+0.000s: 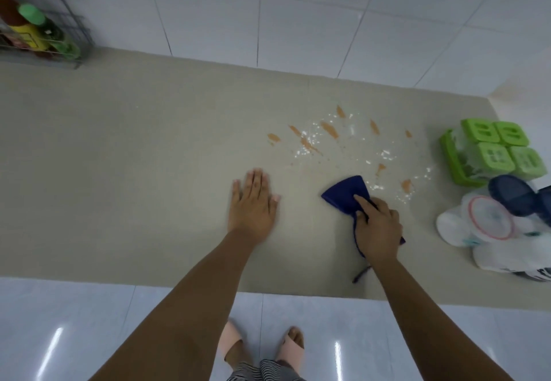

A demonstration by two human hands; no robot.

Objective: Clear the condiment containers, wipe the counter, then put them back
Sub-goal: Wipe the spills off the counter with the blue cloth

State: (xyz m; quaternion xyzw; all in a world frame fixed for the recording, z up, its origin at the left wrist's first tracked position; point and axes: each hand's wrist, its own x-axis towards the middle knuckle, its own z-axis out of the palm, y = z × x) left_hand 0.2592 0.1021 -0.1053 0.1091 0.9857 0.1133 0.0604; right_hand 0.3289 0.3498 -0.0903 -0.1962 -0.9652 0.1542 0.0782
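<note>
Right hand (377,228) grips the blue cloth (346,192) just short of the spill (331,139) (orange smears, white grains); left hand (253,201) rests flat, fingers straight, on the surface (119,157).

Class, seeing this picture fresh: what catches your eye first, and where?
An orange and white spill, spattered across the middle of the beige counter, stands out first. Just nearer, the right hand grips a blue cloth; the left hand lies flat to its left. Bright green lidded containers sit at the right end.
</note>
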